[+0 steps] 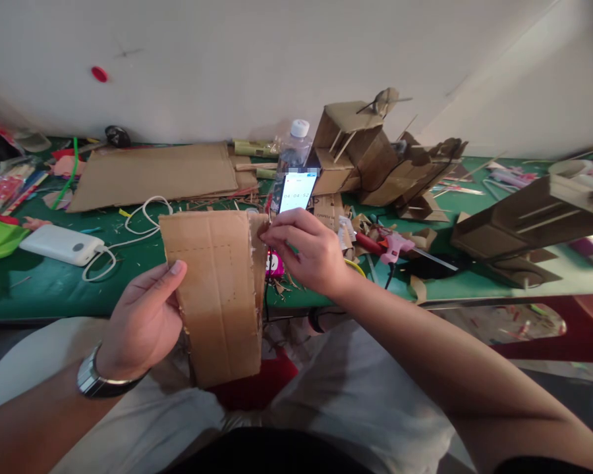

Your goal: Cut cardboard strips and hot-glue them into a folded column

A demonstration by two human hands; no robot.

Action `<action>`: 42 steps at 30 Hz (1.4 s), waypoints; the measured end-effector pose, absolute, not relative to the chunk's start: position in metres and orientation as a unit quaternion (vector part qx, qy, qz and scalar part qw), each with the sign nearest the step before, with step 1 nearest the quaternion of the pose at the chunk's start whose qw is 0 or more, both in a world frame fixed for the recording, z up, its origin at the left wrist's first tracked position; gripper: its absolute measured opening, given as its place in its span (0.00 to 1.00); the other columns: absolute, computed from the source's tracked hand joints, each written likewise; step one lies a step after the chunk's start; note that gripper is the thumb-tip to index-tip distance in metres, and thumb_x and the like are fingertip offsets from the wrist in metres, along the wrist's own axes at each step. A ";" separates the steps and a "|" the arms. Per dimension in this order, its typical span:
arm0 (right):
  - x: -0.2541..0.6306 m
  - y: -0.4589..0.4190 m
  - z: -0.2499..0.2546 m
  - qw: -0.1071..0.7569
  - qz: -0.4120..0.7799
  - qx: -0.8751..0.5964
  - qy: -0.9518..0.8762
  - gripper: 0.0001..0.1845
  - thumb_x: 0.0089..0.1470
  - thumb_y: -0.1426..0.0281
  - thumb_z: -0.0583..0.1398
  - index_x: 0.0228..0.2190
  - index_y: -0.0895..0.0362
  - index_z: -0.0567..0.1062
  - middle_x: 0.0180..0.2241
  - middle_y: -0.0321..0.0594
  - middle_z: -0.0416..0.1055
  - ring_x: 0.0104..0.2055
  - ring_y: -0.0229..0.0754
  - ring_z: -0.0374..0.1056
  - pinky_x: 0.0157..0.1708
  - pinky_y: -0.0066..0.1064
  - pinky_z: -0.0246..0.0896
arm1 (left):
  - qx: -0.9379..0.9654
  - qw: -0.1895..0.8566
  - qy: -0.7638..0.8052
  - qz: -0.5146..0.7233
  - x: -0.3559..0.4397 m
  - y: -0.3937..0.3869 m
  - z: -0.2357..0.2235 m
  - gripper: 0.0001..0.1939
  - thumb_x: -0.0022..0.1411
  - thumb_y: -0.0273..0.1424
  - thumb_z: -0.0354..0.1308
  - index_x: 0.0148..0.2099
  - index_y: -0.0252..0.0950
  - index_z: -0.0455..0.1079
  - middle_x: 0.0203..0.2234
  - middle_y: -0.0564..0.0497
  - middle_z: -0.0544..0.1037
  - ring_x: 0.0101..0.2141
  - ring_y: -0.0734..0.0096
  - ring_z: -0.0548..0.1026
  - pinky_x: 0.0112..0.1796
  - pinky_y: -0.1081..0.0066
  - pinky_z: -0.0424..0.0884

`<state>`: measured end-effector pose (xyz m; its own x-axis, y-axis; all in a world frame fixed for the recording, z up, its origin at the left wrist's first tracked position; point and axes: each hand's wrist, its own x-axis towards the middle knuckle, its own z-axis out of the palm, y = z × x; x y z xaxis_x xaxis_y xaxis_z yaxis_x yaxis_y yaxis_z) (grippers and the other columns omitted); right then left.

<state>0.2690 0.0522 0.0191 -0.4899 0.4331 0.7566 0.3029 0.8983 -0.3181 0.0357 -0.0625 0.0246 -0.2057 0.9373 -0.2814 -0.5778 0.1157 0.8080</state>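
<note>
My left hand (145,316), with a metal-band watch at the wrist, grips the left edge of a folded cardboard piece (217,296), thumb on its front face. Dashed lines are drawn on that face, and its right edge is rough and torn. The piece is held upright over my lap at the table's front edge. At its upper right edge, my right hand (309,253) has thumb and fingers pinched together; whether something small is between them is hidden. Just behind that hand, a phone (296,191) showing a timer leans near a clear plastic bottle (294,148).
On the green table (138,280) lie a white power bank (62,243) with a cable and a flat cardboard sheet (153,171). Cardboard constructions (346,141) stand at the back, another (528,210) at the right. A pink glue gun (393,245) lies among scraps. A pink power socket (275,264) is partly hidden.
</note>
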 end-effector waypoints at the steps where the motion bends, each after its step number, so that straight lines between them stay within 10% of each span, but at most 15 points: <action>1: 0.268 0.052 0.019 0.448 0.069 -0.219 -0.864 0.09 0.65 0.80 0.59 0.39 0.56 0.78 0.42 0.44 0.75 0.42 0.42 0.74 0.41 0.36 0.75 | 0.196 0.599 0.450 0.632 0.035 -0.062 0.024 0.09 0.61 0.32 0.70 0.44 0.37 0.83 0.50 0.44 0.85 0.56 0.51 0.80 0.60 0.53 0.74; 21: 0.277 0.048 0.027 0.356 0.147 -0.148 -0.911 0.08 0.66 0.80 0.54 0.41 0.56 0.68 0.56 0.59 0.67 0.64 0.54 0.66 0.54 0.50 0.71 | 0.200 0.547 0.455 0.674 0.036 -0.053 0.032 0.07 0.64 0.32 0.67 0.42 0.34 0.83 0.48 0.43 0.86 0.58 0.52 0.78 0.62 0.55 0.72; 42: 0.272 0.051 0.019 0.372 0.134 -0.183 -0.900 0.11 0.66 0.81 0.53 0.41 0.56 0.71 0.44 0.47 0.70 0.46 0.43 0.70 0.44 0.37 0.71 | 0.183 0.612 0.461 0.616 0.035 -0.060 0.030 0.07 0.64 0.32 0.68 0.44 0.38 0.83 0.46 0.45 0.87 0.55 0.53 0.81 0.58 0.54 0.76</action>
